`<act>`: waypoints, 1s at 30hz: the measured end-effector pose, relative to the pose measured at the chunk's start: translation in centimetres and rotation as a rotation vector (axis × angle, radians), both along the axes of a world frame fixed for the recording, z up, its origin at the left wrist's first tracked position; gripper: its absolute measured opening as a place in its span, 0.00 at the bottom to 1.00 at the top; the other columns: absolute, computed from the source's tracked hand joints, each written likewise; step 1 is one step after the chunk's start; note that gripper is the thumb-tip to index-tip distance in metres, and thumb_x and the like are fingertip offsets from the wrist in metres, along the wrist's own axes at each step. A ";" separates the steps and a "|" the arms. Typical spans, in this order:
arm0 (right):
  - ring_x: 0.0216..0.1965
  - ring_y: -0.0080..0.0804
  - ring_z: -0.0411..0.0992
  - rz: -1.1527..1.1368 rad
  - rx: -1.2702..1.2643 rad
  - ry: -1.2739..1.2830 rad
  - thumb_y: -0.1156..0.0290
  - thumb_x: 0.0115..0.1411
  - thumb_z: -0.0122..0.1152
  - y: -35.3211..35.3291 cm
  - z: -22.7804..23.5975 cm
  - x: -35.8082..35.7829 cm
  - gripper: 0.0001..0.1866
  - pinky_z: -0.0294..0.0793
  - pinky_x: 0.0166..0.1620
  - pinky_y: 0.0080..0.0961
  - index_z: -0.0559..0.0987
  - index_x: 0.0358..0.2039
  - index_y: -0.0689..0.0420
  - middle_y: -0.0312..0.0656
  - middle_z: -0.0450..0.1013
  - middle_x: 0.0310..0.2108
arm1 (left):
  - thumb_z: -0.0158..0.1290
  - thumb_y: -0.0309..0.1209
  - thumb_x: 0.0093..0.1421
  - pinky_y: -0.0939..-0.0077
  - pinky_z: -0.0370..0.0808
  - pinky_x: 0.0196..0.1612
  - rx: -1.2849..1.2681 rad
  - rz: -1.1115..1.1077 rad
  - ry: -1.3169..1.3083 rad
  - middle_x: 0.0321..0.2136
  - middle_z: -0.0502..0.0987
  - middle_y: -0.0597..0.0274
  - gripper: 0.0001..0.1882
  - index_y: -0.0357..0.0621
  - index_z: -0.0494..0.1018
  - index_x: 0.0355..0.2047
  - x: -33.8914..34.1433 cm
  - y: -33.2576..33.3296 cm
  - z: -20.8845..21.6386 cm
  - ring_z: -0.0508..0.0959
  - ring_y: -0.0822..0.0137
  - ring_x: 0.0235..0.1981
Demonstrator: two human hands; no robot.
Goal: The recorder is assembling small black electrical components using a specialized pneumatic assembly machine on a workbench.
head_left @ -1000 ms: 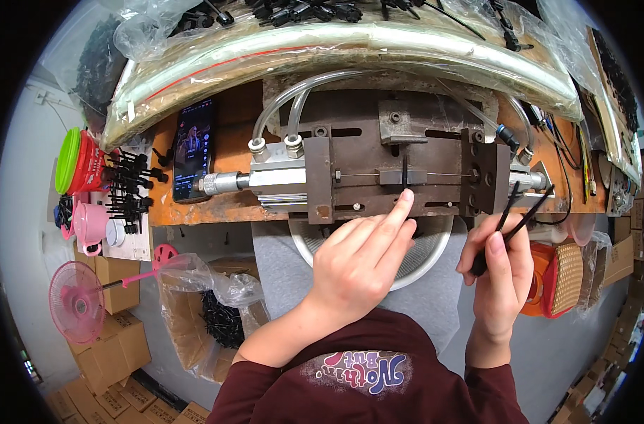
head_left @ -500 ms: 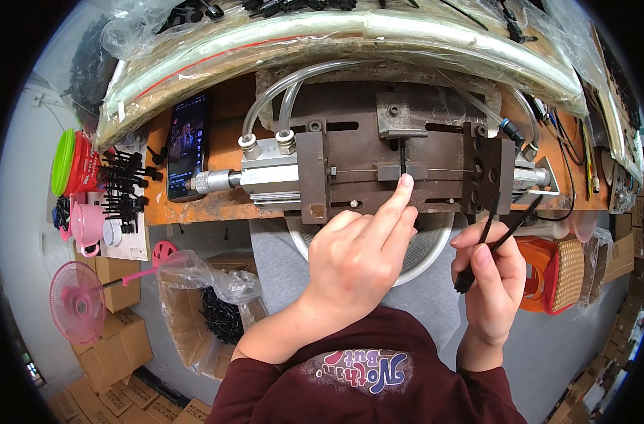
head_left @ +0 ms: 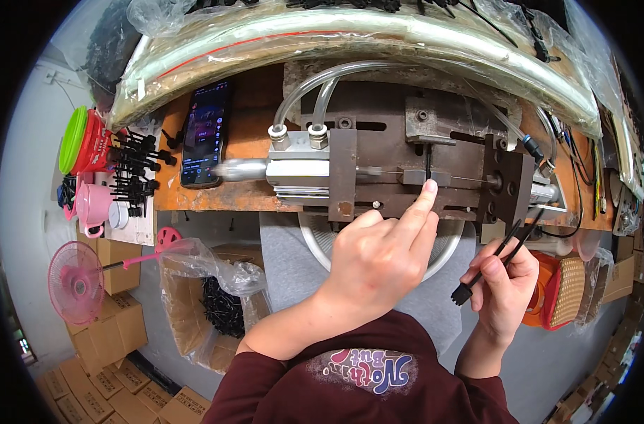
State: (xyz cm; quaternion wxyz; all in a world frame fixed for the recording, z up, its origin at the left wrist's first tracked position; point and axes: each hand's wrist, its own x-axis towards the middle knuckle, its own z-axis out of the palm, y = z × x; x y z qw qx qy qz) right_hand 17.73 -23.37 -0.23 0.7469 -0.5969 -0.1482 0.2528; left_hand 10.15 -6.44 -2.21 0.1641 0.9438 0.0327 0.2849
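Note:
My left hand reaches over the dark metal fixture. Its index finger is stretched out, the tip touching the lower end of a thin black strip set upright across the small grey block. The other fingers are bent, and the thumb is hidden. At the right, my right hand is closed on thin black plastic parts with long stems and a ridged head. Thin metal rods point at the block from both sides, from a silver air cylinder at left and another cylinder at right.
Clear air hoses arch behind the fixture. A phone and several black parts lie to the left. Below stand a pink fan and a plastic-lined carton. An orange stool-like object is at right.
The view has shifted, so the fixture appears further right. The left cylinder's rod has moved inward towards the block, its outer end blurred. Both hands keep much the same pose.

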 end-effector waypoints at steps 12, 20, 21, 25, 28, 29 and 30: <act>0.20 0.16 0.66 -0.052 0.016 -0.035 0.71 0.64 0.57 1.9 -1.1 -1.1 0.09 0.61 0.22 0.11 0.72 0.28 0.61 0.40 0.73 0.24 | 0.64 0.31 0.42 0.81 0.75 0.25 -0.287 -0.426 -0.154 0.33 0.77 0.65 0.20 0.41 0.79 0.39 -1.7 -0.4 1.2 0.78 0.71 0.26; 0.15 0.14 0.52 -0.118 0.043 -0.014 0.57 0.71 0.39 1.6 -0.9 -0.4 0.21 0.48 0.19 0.14 0.72 0.32 0.61 0.35 0.66 0.18 | 0.64 0.22 0.39 0.71 0.78 0.38 -0.287 -0.184 -0.110 0.46 0.76 0.49 0.20 0.36 0.79 0.36 -1.7 0.3 0.9 0.79 0.59 0.38; 0.15 0.16 0.52 -0.164 0.024 0.061 0.53 0.72 0.31 1.8 -0.5 -0.5 0.26 0.50 0.20 0.15 0.69 0.29 0.61 0.35 0.63 0.17 | 0.64 0.22 0.40 0.72 0.77 0.38 -0.221 -0.152 -0.111 0.46 0.77 0.50 0.19 0.36 0.79 0.36 -1.3 0.3 0.3 0.79 0.59 0.38; 0.16 0.20 0.53 -0.111 0.181 0.131 0.56 0.72 0.29 1.4 -0.6 -0.9 0.24 0.51 0.20 0.16 0.65 0.26 0.59 0.39 0.62 0.19 | 0.62 0.25 0.43 0.76 0.75 0.36 -0.033 -0.049 -0.107 0.46 0.78 0.55 0.16 0.37 0.79 0.35 -0.3 0.0 -0.9 0.79 0.65 0.34; 0.17 0.21 0.54 -0.098 0.170 0.095 0.59 0.71 0.31 1.2 -0.3 -0.9 0.20 0.53 0.21 0.16 0.65 0.28 0.59 0.40 0.62 0.20 | 0.62 0.26 0.44 0.78 0.73 0.32 -0.005 -0.013 0.019 0.46 0.79 0.58 0.14 0.38 0.79 0.34 -0.4 -0.5 0.1 0.78 0.69 0.27; 0.17 0.21 0.56 -0.103 0.185 0.087 0.60 0.71 0.33 1.3 -0.2 -0.9 0.19 0.55 0.22 0.17 0.65 0.28 0.59 0.41 0.63 0.21 | 0.62 0.26 0.44 0.79 0.73 0.31 -0.003 -0.014 0.022 0.46 0.79 0.58 0.14 0.39 0.79 0.34 -0.3 -0.5 0.3 0.78 0.70 0.26; 0.18 0.22 0.57 -0.108 0.201 0.078 0.62 0.71 0.34 1.5 -0.2 -1.0 0.17 0.57 0.23 0.17 0.65 0.29 0.59 0.41 0.64 0.22 | 0.63 0.26 0.44 0.79 0.73 0.30 0.001 -0.015 0.024 0.46 0.79 0.58 0.14 0.39 0.79 0.34 -0.2 -0.4 0.4 0.77 0.70 0.24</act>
